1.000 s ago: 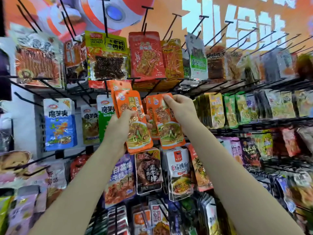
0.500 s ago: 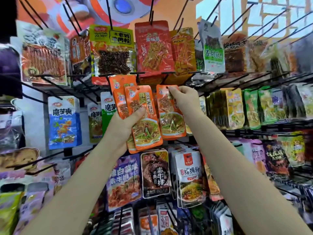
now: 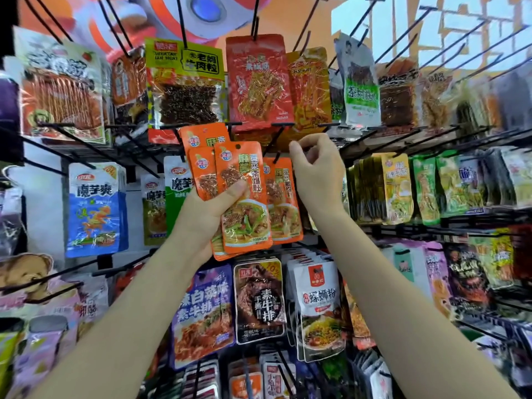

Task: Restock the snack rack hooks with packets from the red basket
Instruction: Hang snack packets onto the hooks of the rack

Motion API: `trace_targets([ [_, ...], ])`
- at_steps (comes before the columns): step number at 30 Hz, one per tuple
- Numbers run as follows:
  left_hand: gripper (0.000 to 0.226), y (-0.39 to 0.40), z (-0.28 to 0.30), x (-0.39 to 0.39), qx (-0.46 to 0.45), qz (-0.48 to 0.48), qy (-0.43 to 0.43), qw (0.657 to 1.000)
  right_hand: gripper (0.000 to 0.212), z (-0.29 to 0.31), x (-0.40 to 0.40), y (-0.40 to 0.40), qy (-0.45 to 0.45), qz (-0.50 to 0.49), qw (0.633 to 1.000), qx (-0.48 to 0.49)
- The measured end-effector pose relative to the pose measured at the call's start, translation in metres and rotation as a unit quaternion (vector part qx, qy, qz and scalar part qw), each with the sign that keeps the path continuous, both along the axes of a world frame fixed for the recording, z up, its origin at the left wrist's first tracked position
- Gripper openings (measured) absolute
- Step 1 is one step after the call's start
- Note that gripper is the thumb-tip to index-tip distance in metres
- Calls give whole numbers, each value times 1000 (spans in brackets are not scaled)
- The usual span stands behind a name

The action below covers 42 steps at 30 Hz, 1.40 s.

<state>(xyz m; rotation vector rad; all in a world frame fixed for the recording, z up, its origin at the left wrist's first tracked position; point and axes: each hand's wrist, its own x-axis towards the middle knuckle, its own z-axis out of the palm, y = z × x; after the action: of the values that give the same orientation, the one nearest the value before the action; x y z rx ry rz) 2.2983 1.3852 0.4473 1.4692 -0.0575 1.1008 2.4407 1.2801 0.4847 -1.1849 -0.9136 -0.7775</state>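
Observation:
My left hand [image 3: 207,214] grips a fanned stack of orange snack packets [image 3: 244,203] in front of the rack, thumb across the front packet. Just to their right, one orange packet of the same kind [image 3: 283,205] hangs on a black hook [image 3: 277,158] in the middle row. My right hand [image 3: 316,174] hovers beside that packet's top, fingers loosely curled and holding nothing. The red basket is out of view.
The wire rack [image 3: 431,133] is crowded with hanging packets: red and yellow ones [image 3: 256,82] above, green and yellow ones [image 3: 403,185] to the right, dark and white pouches [image 3: 259,300] below. Several bare black hooks [image 3: 449,33] stick out along the top right.
My right hand has let go of the orange packet, which now hangs on the hook. The left hand has risen slightly with its stack, and the view has tilted upward.

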Motion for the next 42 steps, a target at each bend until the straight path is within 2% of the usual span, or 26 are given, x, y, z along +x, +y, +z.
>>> trace_targets([
  [2, 33, -2, 1, 3, 7, -6, 7, 1000, 28, -2, -11, -3, 3, 110, 993, -47],
  [4, 31, -5, 3, 7, 11, -8, 22, 1000, 30, -5, -18, 0, 15, 162, 980, -117],
  [7, 27, -1, 5, 6, 6, 11, 54, 998, 32, -5, -11, 7, 50, 162, 980, -108],
  [11, 43, 8, 5, -4, -14, -13, 62, 998, 41, 2, 4, 7, 126, 171, 974, -73],
  [15, 28, 10, -1, -5, 28, -15, 45, 998, 49, 3, 9, 13, 143, 176, 972, -68],
  [17, 28, 11, -2, -3, 25, -19, 34, 999, 42, 3, 11, 14, 141, 171, 973, -62],
  [21, 54, 6, -1, 0, -3, -16, -1, 1000, 44, 6, 13, 13, 135, 170, 975, -51],
  [28, 63, 2, -1, 2, -10, -10, -3, 1000, 38, -2, 20, 11, 127, 143, 980, -55],
  [34, 31, -4, -3, 4, 5, -10, -8, 1000, 34, 1, 19, 10, 106, 116, 983, -94],
  [35, 39, -2, -2, 5, -1, -5, -9, 1000, 30, 1, 19, 10, 98, 96, 985, -103],
  [38, 107, 3, -2, 8, -12, 22, -11, 1000, 25, -2, 14, 3, 62, 2, 994, -87],
  [39, 114, 4, -2, 10, -11, 24, -17, 999, 27, -4, 10, -1, 44, -3, 997, -64],
  [40, 109, 2, -2, 10, -11, 26, -14, 1000, 27, -6, 6, -4, 29, 28, 998, -50],
  [42, 73, -8, 2, 11, -1, 20, -7, 1000, 32, -8, -6, -6, 26, 148, 986, -76],
])
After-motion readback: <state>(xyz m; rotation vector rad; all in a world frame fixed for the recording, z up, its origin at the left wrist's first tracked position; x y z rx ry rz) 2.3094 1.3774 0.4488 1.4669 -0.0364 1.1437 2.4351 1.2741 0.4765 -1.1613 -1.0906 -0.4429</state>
